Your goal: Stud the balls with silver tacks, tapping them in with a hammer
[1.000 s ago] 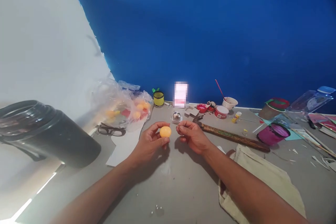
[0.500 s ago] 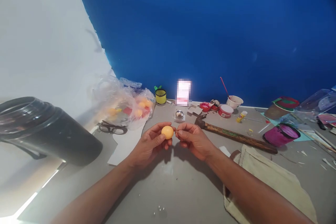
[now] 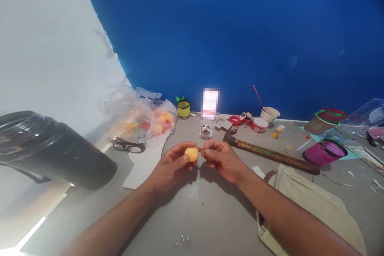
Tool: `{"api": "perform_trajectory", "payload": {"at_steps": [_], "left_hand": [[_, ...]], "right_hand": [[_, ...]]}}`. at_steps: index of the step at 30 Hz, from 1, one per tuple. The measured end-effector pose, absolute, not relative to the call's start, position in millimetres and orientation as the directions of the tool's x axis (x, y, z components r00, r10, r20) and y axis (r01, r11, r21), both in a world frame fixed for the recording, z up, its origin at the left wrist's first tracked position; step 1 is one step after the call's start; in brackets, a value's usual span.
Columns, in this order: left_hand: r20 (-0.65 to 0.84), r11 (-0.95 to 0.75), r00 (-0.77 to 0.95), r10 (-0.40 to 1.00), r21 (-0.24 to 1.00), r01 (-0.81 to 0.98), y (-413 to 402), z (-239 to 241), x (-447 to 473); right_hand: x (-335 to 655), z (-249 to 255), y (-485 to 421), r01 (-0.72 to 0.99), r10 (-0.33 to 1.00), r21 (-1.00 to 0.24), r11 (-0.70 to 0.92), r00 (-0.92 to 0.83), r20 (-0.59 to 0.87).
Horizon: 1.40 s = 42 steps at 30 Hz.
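Observation:
My left hand (image 3: 175, 164) grips a yellow-orange ping-pong ball (image 3: 191, 155) between thumb and fingers, above the grey table. A shallow dip shows in the ball's upper outline. Close to the ball's right side, my right hand (image 3: 220, 156) is closed in a pinch. A tiny reddish tip shows at its thumb and forefinger, too small to name. Just beyond the hands sits a shiny silver dome (image 3: 205, 129) on a small pale base.
A hammer (image 3: 270, 154) lies right of my hands, with a beige cloth (image 3: 306, 208) nearer. A dark bottle (image 3: 66, 152) and glasses (image 3: 129, 146) are at left, beside a plastic bag (image 3: 144, 116) of orange balls. Pots, a paper cup (image 3: 270, 115) and a glue stick (image 3: 278, 131) stand at back right.
Both hands keep their grips almost in place, the ball slightly lower. A dip has appeared in the top of the ball, which looked round before. The view has shifted slightly.

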<state>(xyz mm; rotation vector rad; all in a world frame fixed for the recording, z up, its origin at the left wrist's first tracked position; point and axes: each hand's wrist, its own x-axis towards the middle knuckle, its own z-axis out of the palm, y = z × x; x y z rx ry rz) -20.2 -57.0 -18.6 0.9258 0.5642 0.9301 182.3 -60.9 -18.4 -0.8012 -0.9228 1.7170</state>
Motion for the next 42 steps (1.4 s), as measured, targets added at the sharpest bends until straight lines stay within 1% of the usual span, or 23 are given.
{"api": "perform_trajectory", "payload": {"at_steps": [8,15,23,28,32,38,42], "left_hand": [[-0.124,0.421,0.510,0.851,0.741,-0.523,-52.6,-15.2,-20.3],[-0.118,0.450,0.541,0.833,0.714,-0.536,-51.1,-15.9,-22.4],[-0.174,0.475,0.542,0.822,0.733,-0.486,-53.7,-14.4,-20.7],[-0.147,0.473,0.562,0.814,0.730,-0.494,-56.6,-12.8,-20.5],[-0.124,0.434,0.547,0.828,0.759,-0.485,-57.3,-13.5,-19.8],[-0.158,0.449,0.522,0.838,0.743,-0.496,-54.7,-14.6,-17.9],[-0.172,0.438,0.501,0.848,0.759,-0.482,-55.2,-13.2,-17.8]], "right_hand": [[185.1,-17.0,-59.6,-0.475,0.953,-0.851,-0.223,-0.290,-0.088],[185.2,-18.1,-59.0,-0.452,0.954,-0.865,-0.217,-0.285,-0.090],[185.2,-20.4,-59.0,-0.440,0.954,-0.875,-0.201,-0.290,-0.073],[184.5,-19.7,-59.5,-0.433,0.955,-0.879,-0.199,-0.288,-0.074],[183.8,-20.0,-60.3,-0.426,0.956,-0.884,-0.195,-0.283,-0.075],[184.9,-19.1,-60.3,-0.437,0.956,-0.877,-0.198,-0.285,-0.074],[186.1,-18.9,-59.0,-0.433,0.959,-0.881,-0.190,-0.275,-0.072]]}}
